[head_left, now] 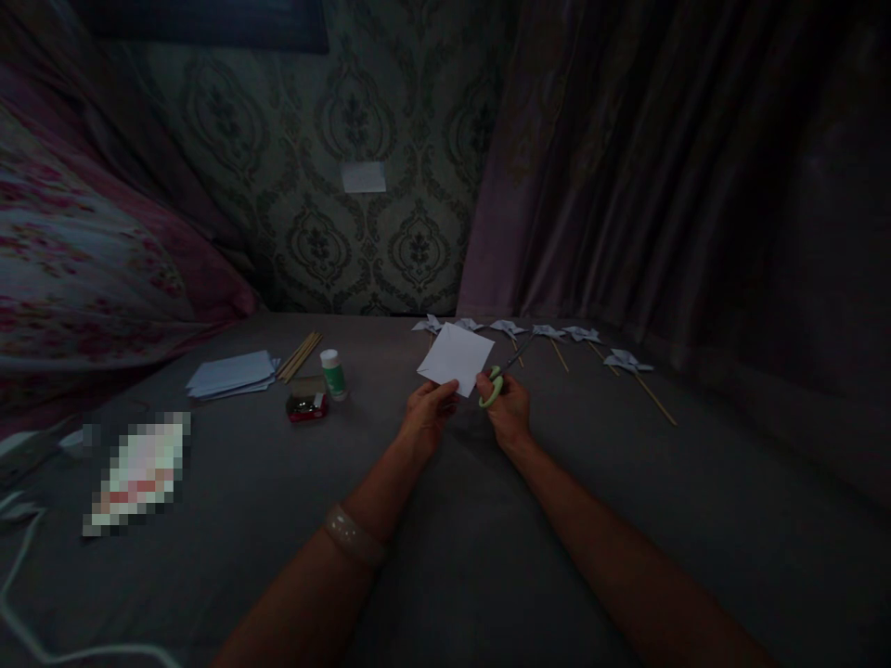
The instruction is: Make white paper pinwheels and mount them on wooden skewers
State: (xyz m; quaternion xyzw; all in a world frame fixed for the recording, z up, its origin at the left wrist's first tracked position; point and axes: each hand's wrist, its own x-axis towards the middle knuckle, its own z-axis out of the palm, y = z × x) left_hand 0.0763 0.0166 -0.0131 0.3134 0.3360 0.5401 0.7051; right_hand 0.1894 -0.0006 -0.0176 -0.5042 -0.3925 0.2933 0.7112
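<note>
My left hand (426, 413) pinches the lower corner of a white paper square (456, 357), held up over the grey bed sheet. My right hand (507, 406) is closed through the green handles of a pair of scissors (496, 382), whose blades point up and right beside the paper's lower right edge. A pale bangle sits on my left wrist.
Several paper pinwheels on wooden sticks (630, 364) lie in a row behind my hands. To the left lie a stack of white paper (232, 374), wooden sticks (301, 355), a glue bottle (333, 374) and a small red box (307, 405). A floral pillow (76, 250) and curtain (661, 186) border the bed.
</note>
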